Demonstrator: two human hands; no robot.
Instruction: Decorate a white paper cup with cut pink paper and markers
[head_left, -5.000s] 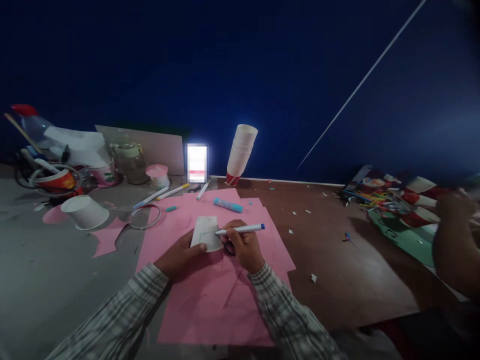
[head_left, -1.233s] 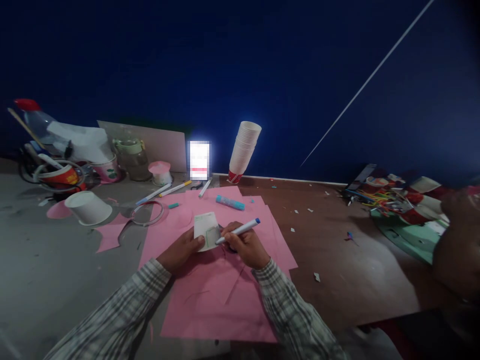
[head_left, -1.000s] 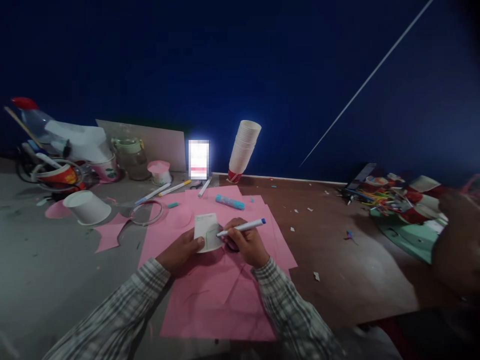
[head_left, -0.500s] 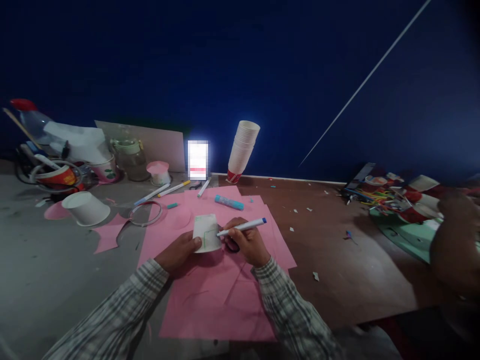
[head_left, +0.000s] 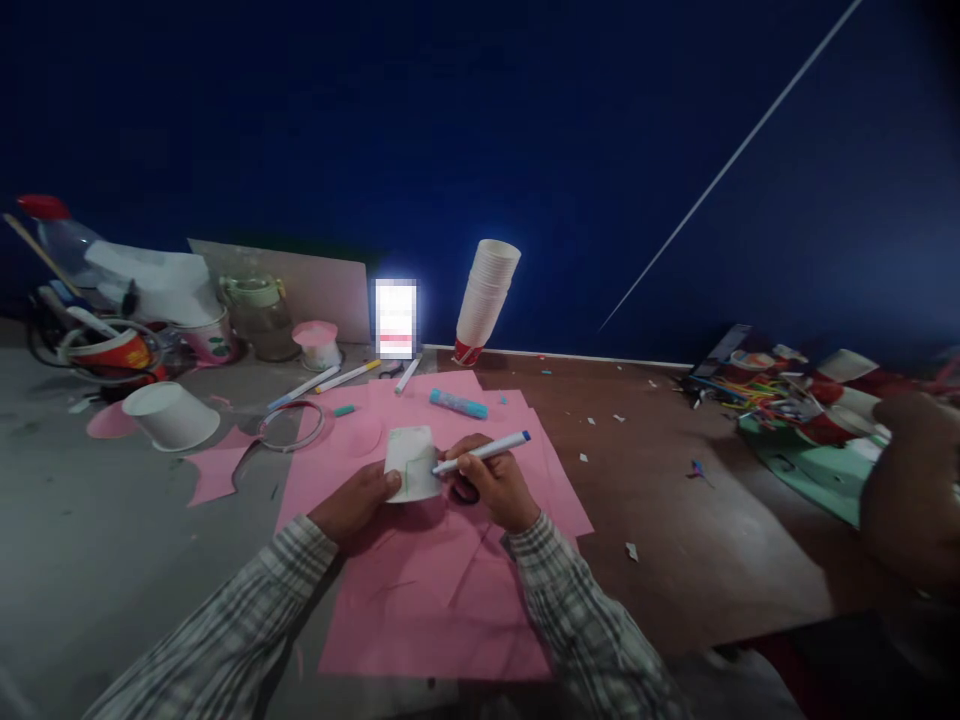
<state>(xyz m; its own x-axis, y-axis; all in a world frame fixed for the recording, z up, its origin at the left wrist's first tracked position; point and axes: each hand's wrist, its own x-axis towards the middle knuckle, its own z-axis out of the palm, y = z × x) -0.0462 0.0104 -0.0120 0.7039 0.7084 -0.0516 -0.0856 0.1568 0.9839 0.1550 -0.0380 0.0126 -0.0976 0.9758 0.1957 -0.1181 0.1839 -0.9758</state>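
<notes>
My left hand (head_left: 358,502) grips a white paper cup (head_left: 409,462), turned upside down, by its left side. Thin green lines mark the cup's wall. In my right hand (head_left: 495,485) is a white marker pen (head_left: 486,452) with a blue end; its tip meets the cup's right side. Beneath both hands lie pink paper sheets (head_left: 442,640). The dark handle of what look like scissors (head_left: 465,490) shows between the cup and my right hand. A turquoise glue stick (head_left: 458,404) rests on the paper beyond them.
A tall stack of paper cups (head_left: 486,300) leans by the wall. To the left are a white cup (head_left: 171,415), a tape ring (head_left: 291,427), several markers and a glass jar (head_left: 259,318). Another person's arm (head_left: 911,490) is at the right, near a green sheet (head_left: 802,475).
Almost nothing differs. The cup and marker have shifted very slightly, and the pen tip stays at the cup's right side.
</notes>
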